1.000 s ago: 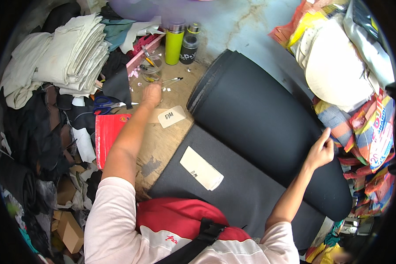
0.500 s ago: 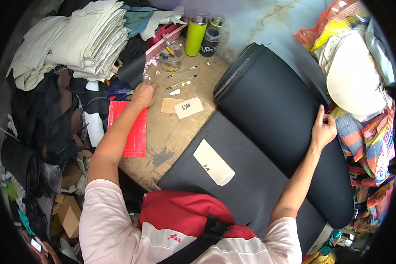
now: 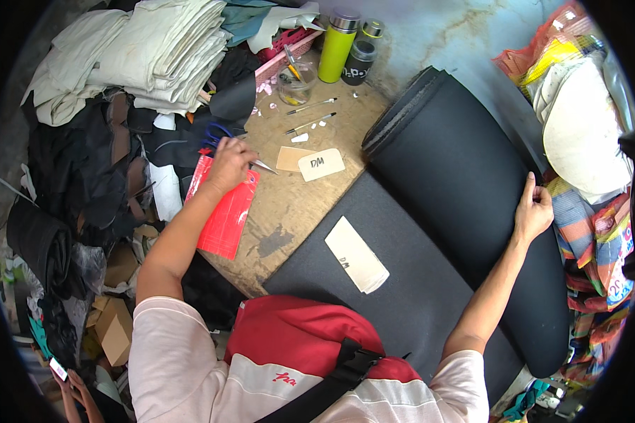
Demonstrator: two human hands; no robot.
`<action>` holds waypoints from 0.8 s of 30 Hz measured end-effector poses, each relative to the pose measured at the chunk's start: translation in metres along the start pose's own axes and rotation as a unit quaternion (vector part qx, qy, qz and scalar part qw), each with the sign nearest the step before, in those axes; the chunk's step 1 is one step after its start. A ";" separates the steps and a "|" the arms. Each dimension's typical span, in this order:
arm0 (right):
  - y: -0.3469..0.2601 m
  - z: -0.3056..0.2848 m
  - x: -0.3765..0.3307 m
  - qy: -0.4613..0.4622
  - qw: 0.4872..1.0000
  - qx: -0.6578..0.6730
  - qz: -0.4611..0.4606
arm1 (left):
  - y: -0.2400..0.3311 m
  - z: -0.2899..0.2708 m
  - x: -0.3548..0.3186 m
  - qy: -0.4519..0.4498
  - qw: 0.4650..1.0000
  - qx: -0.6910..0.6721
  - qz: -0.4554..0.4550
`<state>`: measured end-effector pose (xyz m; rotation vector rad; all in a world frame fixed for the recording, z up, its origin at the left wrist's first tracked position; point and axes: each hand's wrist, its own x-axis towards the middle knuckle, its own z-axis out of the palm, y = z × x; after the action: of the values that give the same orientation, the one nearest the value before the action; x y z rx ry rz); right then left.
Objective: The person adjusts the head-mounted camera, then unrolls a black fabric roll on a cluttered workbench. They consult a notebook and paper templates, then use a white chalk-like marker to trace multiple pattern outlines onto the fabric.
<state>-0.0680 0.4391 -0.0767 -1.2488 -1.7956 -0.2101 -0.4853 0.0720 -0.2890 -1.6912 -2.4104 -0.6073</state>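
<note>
My left hand [image 3: 229, 163] is closed around the middle of a pair of scissors with blue handles [image 3: 217, 134]. The pointed scissor blade [image 3: 264, 166] sticks out on the hand's right side. Beneath that hand and wrist lies a flat red plastic packet [image 3: 226, 222]. My right hand [image 3: 534, 211] grips the right edge of a thick black sheet roll [image 3: 458, 169], thumb stretched along it and fingers curled. Part of the black sheet [image 3: 402, 296] lies flat in front of me, with a cream template [image 3: 356, 255] on top.
Two card templates [image 3: 322, 165], pens [image 3: 310, 127] and a clear jar [image 3: 295, 86] sit on the wooden table [image 3: 289, 218]. Beyond stand a green flask [image 3: 339, 48] and a dark bottle [image 3: 360, 62]. Folded cream cloth [image 3: 155, 56] is heaped left; patterned sacks [image 3: 593, 233] crowd the right.
My left hand has closed round the scissors and turned them, so the blade now points toward the near right. My right hand stays on the black roll. The view has shifted slightly.
</note>
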 end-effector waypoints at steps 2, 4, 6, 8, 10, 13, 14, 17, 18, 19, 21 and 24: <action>-0.001 0.000 -0.001 -0.001 1.000 0.006 0.007 | 0.014 0.012 -0.002 0.015 0.999 -0.018 0.023; -0.001 0.000 -0.001 -0.006 1.000 0.008 0.015 | 0.025 0.024 0.000 0.029 0.998 -0.054 0.007; -0.001 0.000 -0.001 -0.004 1.000 0.004 0.007 | 0.036 0.031 0.004 0.028 0.994 -0.103 -0.008; -0.001 0.000 -0.001 0.002 1.000 0.002 0.000 | 0.046 0.033 0.008 -0.028 0.986 -0.156 -0.051; -0.001 0.000 -0.001 0.009 1.000 0.003 -0.013 | 0.056 0.026 0.005 0.031 0.990 -0.135 -0.026; 0.001 -0.001 -0.002 -0.003 1.000 0.009 0.003 | 0.069 0.009 -0.019 0.058 0.987 -0.038 -0.144; 0.001 -0.001 -0.002 -0.001 1.000 0.013 0.001 | 0.074 0.005 -0.030 0.096 0.979 0.028 -0.179; 0.002 0.000 -0.002 -0.003 1.000 0.021 0.006 | 0.090 0.000 -0.062 0.031 0.902 0.057 -0.426; 0.003 0.000 -0.001 -0.002 1.000 0.021 0.007 | 0.099 0.003 -0.072 -0.014 0.910 0.056 -0.411; 0.003 0.000 -0.001 -0.009 1.000 0.021 0.013 | 0.108 0.005 -0.079 -0.059 0.916 0.057 -0.393; 0.003 -0.001 -0.001 -0.007 1.000 0.008 0.004 | 0.137 0.012 -0.095 -0.115 0.938 0.028 -0.327; 0.003 -0.002 -0.001 -0.010 1.000 -0.002 -0.002 | 0.187 0.024 -0.106 -0.142 0.970 -0.055 -0.191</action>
<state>-0.0644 0.4385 -0.0777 -1.2543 -1.8155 -0.2048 -0.2712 0.0429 -0.3002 -1.4401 -2.9971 -0.5863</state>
